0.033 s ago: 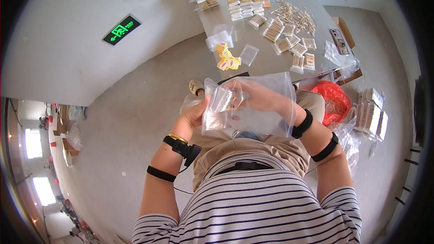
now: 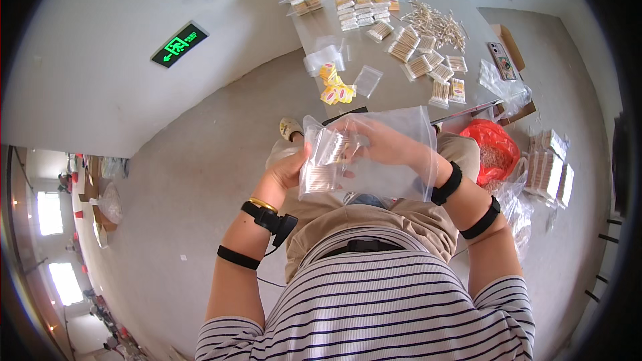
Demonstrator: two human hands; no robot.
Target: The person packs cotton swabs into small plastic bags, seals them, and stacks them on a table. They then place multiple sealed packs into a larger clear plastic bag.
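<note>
Above my lap, a large clear plastic bag [image 2: 401, 177] is stretched between my hands. My left hand [image 2: 292, 166] grips its left end from outside, thumb up along the edge. Into the bag reaches my right hand [image 2: 378, 142], seen through the film, with its forearm coming in at the right end. Its fingers are curled around small packs of cotton swabs [image 2: 321, 178] lying in the bag's left end. Glare and folds in the plastic partly hide the fingertips and the packs.
On the grey table [image 2: 388, 97] lie swab bundles [image 2: 418, 67], a loose swab pile [image 2: 438, 23], stacked packs [image 2: 361, 10], yellow cards [image 2: 338, 87], small clear bags [image 2: 368, 81] and a phone [image 2: 501, 61]. A red bag [image 2: 491, 154] and white stacks [image 2: 548, 167] stand at the right.
</note>
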